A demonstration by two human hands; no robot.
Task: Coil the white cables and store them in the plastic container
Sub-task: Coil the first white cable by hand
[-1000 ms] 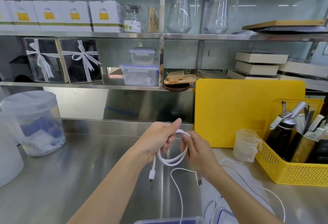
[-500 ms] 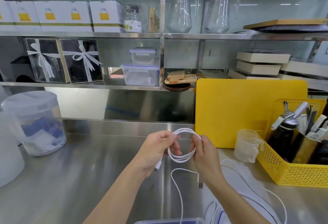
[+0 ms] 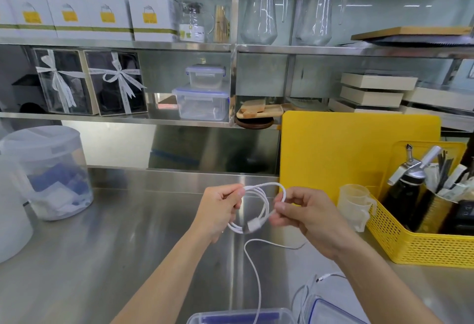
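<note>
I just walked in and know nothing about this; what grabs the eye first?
Dead centre, the left hand and right hand pinch a white cable wound into a small loop above the steel counter, its tail trailing down toward the camera. To the right, a bright yellow cutting board stands upright behind a yellow basket of utensils.

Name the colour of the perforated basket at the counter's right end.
The basket is yellow; the head view shows it best.
</note>
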